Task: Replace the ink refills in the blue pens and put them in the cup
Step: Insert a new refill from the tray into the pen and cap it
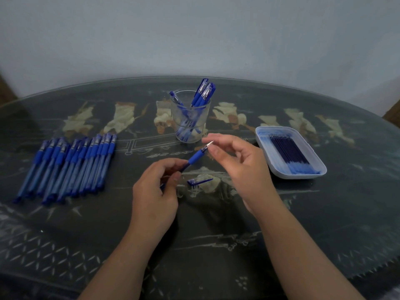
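My left hand (154,191) grips the barrel of a blue pen (193,159) that points up and to the right, uncapped. Fingertips of my right hand (240,167) pinch the pen's metal tip. The pen's blue cap (199,181) lies on the table just below the pen, between my hands. A clear glass cup (189,118) stands behind my hands and holds several capped blue pens. A row of several blue pens (69,165) lies at the left. A white tray (263,135) at the right holds several dark blue refills (290,152).
The dark glass-topped table (216,224) has a pale painted pattern and a curved far edge against a plain wall. Wooden furniture corners show at the far left and far right edges.
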The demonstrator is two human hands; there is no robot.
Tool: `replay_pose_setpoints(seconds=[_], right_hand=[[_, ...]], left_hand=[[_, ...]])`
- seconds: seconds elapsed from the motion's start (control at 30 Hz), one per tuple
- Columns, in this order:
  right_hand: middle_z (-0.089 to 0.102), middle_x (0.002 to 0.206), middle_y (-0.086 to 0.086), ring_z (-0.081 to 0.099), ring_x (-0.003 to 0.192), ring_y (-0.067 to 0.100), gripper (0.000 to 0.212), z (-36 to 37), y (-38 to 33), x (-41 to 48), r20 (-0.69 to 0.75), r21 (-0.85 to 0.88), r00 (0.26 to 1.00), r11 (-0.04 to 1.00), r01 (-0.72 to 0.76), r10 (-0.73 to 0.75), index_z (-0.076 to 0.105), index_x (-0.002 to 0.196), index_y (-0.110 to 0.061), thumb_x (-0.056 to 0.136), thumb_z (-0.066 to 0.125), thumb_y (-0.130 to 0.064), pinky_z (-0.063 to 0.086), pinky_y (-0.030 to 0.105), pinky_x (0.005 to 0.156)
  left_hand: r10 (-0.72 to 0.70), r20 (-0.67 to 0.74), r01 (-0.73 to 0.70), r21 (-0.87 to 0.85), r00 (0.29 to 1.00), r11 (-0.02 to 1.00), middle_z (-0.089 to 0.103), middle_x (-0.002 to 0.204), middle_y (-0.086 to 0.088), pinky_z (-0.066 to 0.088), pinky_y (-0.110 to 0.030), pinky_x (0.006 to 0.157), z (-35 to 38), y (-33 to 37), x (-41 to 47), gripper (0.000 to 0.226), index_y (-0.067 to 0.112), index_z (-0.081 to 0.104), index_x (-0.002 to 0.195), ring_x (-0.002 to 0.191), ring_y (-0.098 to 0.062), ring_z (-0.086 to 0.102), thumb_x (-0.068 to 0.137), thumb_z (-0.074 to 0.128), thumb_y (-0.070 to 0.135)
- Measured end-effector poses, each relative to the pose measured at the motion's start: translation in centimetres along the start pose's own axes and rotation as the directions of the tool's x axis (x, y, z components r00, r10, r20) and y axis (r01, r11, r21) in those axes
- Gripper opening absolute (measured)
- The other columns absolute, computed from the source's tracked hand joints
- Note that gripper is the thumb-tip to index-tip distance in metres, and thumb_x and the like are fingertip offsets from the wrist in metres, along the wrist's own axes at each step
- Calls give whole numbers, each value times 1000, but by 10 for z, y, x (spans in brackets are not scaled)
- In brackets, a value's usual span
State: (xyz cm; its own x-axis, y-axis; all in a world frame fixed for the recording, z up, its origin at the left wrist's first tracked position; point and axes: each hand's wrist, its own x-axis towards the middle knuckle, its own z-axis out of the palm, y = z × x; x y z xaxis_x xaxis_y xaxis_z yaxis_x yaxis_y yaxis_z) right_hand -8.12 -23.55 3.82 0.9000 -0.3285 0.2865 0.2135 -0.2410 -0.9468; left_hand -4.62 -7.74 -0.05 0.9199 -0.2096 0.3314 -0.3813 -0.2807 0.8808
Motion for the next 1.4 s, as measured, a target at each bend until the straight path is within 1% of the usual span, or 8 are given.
replay_pose_setpoints(seconds=[0.13,0.3,0.43,0.57,1.0,1.13,1.3,1.4], right_hand=[[69,103,-6,65,98,8,33,2,2,0,-79,-41,996,998,-44,41,65,89,-25,69,73,-51,54,30,86],[71,102,-7,66,96,4,14,3,-1,0,-23,4,999,1000,-26,26,72,96,-22,83,73,-28,52,20,82],[71,94,-11,66,93,4,28,3,-1,-1,-36,25,997,997,-73,74,68,94,-24,78,66,-47,54,27,86],[74,99,-11,67,98,4,15,1,-3,-2,25,62,998,997,-51,50,72,102,-26,90,66,-17,53,24,87],[72,98,-4,67,98,13,34,5,1,-2,-63,81,995,994,-73,78,67,95,-22,75,70,-51,54,39,93],[74,101,-7,67,98,7,13,5,-3,-3,-7,99,999,994,-49,50,71,99,-21,87,69,-26,54,29,90],[73,95,-5,68,94,9,25,7,-4,-3,-44,133,995,988,-84,90,68,95,-21,79,67,-40,56,30,88],[74,102,-8,67,99,5,13,4,-4,-3,-3,107,999,994,-35,36,71,100,-22,91,65,-15,54,27,89]], left_hand=[[16,4,-16,7,1000,1000,67,100,16,40,-2,82,0,-1,-1,37,33,65,98,97,8,60,90,60,-2],[25,10,-25,-15,1000,1000,67,102,14,40,-1,81,0,-1,-1,37,30,67,103,98,6,60,90,59,-4],[71,35,-70,-10,997,997,64,101,11,44,-6,83,0,-2,-1,49,34,65,116,100,-2,60,89,58,-7],[77,42,-76,-36,996,996,63,101,10,44,-7,85,0,-4,-1,53,35,64,118,101,-5,60,90,57,-8],[98,64,-94,-51,993,994,64,101,12,45,-9,85,1,-6,-2,52,37,64,116,102,-5,61,90,57,-7],[86,66,-82,-59,994,995,64,101,12,45,-9,84,1,-6,-1,52,37,65,116,101,-5,61,90,57,-7],[81,78,-76,-65,994,995,63,102,12,45,-8,84,1,-5,-2,54,40,63,116,102,-5,60,90,57,-7],[64,82,-58,-65,995,996,62,103,11,44,-8,85,1,-6,0,57,44,61,116,103,-5,60,91,57,-6]])
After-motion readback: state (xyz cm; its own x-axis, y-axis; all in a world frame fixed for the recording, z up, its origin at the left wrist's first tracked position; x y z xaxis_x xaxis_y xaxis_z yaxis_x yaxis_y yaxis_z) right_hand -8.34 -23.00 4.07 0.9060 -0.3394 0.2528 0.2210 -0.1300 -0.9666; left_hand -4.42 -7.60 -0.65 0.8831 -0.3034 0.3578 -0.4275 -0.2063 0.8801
